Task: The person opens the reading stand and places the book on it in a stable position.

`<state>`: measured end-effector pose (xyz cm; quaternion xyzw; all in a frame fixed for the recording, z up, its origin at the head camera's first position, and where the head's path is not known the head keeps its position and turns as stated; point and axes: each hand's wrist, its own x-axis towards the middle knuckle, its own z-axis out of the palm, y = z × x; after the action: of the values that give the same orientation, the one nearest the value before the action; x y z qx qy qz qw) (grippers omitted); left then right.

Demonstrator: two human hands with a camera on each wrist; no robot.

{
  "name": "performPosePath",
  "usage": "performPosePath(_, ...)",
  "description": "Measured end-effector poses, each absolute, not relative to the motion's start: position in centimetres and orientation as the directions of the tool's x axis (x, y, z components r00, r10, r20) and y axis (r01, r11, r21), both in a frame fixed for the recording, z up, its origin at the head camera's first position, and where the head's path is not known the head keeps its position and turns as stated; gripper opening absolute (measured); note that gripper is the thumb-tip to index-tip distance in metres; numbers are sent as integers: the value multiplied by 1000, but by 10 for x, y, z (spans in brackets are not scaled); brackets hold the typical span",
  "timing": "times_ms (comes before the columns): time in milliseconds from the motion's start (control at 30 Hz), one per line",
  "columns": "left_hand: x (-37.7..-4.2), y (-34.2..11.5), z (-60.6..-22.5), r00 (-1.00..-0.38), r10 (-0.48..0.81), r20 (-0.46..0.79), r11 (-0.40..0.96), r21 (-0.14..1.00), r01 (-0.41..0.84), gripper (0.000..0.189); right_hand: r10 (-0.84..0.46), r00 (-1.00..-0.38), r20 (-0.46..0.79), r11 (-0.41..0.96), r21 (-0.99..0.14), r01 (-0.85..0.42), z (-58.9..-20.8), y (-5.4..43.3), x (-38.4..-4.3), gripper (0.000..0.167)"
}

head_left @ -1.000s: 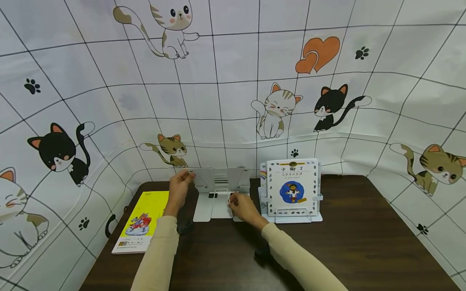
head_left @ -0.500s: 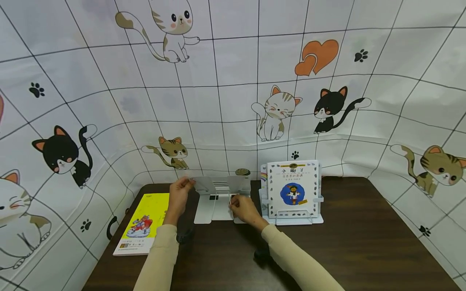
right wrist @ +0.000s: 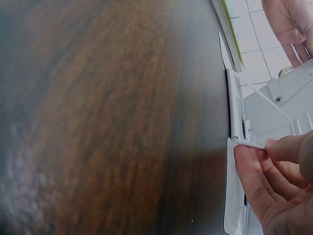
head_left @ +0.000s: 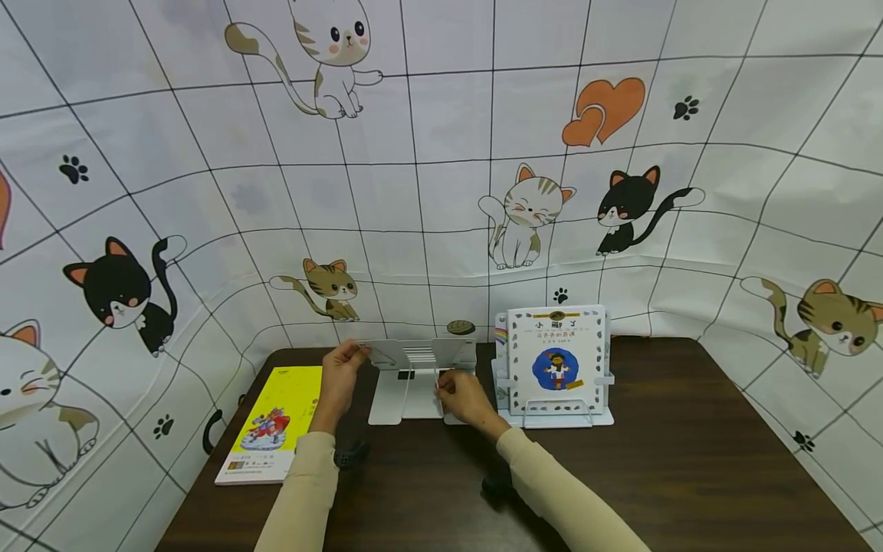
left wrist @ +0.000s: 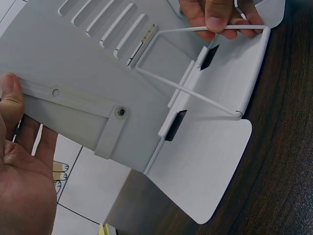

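Note:
A white metal book stand (head_left: 386,397) stands at the back middle of the desk, its slotted back plate (left wrist: 83,68) leaning away from its flat base (left wrist: 205,161). My left hand (head_left: 338,382) pinches the plate's upper left edge between thumb and fingers. With thumb and fingertips my right hand (head_left: 464,397) pinches one side of the white wire support (left wrist: 186,90). In the left wrist view, the wire's far end lies by the slot nearest the base.
To the left lies a yellow and white book (head_left: 290,399). On the right a white picture book (head_left: 527,387) is held upright on a pale blue stand (head_left: 600,418). A cat-printed cloth (head_left: 441,192) hangs behind the dark wooden desk (head_left: 676,460).
The back plate's top edge has tipped down and away, with my left hand moving along on it. My right hand keeps its pinch on the wire. Over the last half second little moves.

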<state>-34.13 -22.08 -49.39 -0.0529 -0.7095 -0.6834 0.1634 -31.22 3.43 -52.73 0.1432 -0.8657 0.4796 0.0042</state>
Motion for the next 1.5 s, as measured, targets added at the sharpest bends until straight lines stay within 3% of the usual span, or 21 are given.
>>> performPosePath(233, -341, -217, -494, -936, -139, 323, 14, 946, 324, 21, -198, -961, 194, 481, -835, -268, -517, 40, -305, 12)
performPosePath(433, -333, -223, -498, -939, -117, 322, 4, 946, 324, 28, -98, -928, 358, 457, -813, -362, -496, 51, -292, 8)
performPosePath(533, -331, -226, -500, -942, -120, 313, -26, 948, 318, 33, -36, -870, 491, 457, -767, -452, -483, 58, -284, 5)
performPosePath(700, -327, -230, -497, -933, -129, 336, -6, 940, 340, 33, 77, -678, 731, 501, -616, -608, -464, 66, -277, 12)
performPosePath(833, -327, -229, -495, -929, -143, 341, 2, 939, 344, 31, 91, -604, 791, 520, -555, -649, -457, 70, -282, 17)
performPosePath(1067, -329, -227, -499, -924, -174, 340, 4, 939, 345, 29, 1, -619, 785, 542, -521, -660, -463, 72, -294, 14)
performPosePath(1500, -318, -228, -500, -907, -186, 378, 60, 926, 374, 19, 13, -635, 773, 539, -540, -646, -459, 73, -304, 9)
